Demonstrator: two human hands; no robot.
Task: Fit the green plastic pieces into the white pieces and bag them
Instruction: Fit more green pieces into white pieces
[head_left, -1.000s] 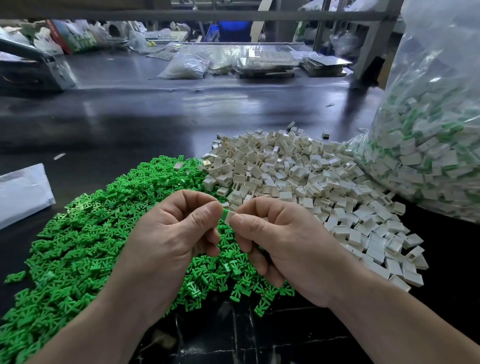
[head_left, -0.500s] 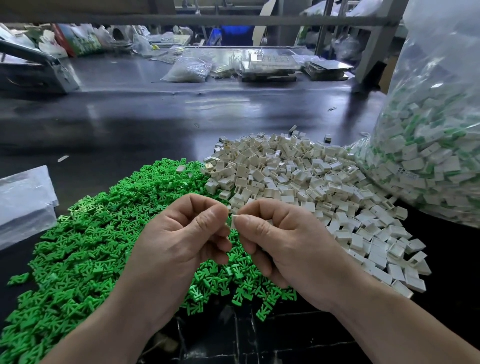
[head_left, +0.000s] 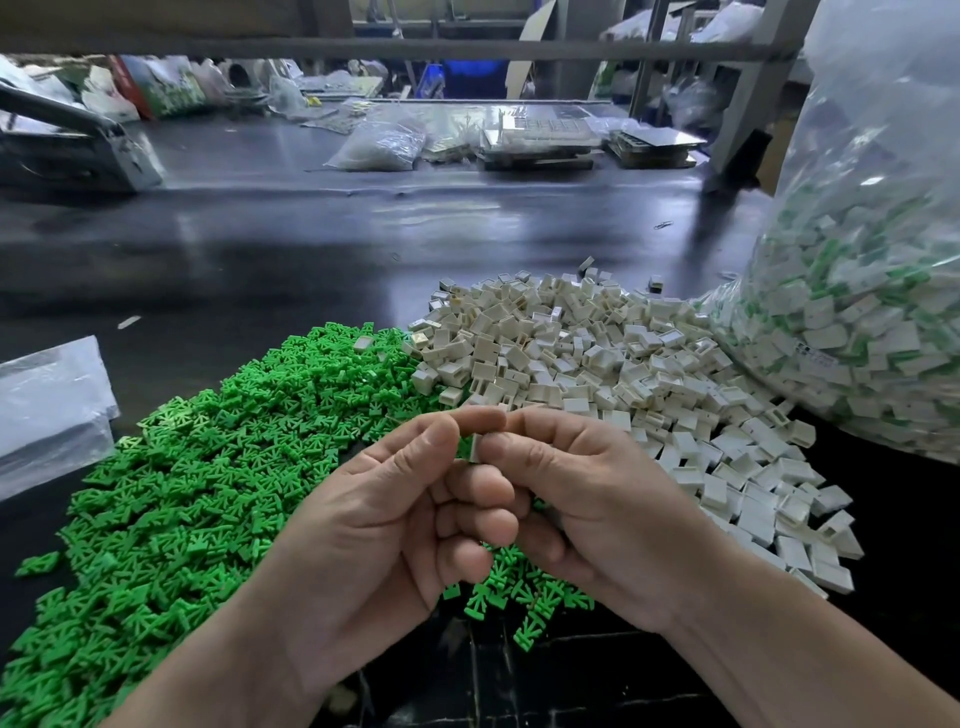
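A broad heap of green plastic pieces (head_left: 208, 467) covers the dark table on the left. Beside it on the right lies a heap of white pieces (head_left: 597, 364). My left hand (head_left: 395, 514) and my right hand (head_left: 587, 499) meet above the heaps' near edge. Between their thumbs and forefingers they pinch one small white piece (head_left: 474, 448) with a bit of green showing at its left side. A big clear bag (head_left: 862, 291) of fitted white-and-green pieces stands at the right edge.
A folded clear plastic bag (head_left: 49, 410) lies at the left edge. Across the dark table (head_left: 311, 249) at the back sit small bags of parts (head_left: 379, 143), flat trays (head_left: 540, 140) and a grey metal device (head_left: 72, 150). A steel post (head_left: 753, 88) rises at back right.
Both hands stay joined on the small piece; the fingertips have shifted slightly around it, and the left hand's lower fingers now overlap the right hand's.
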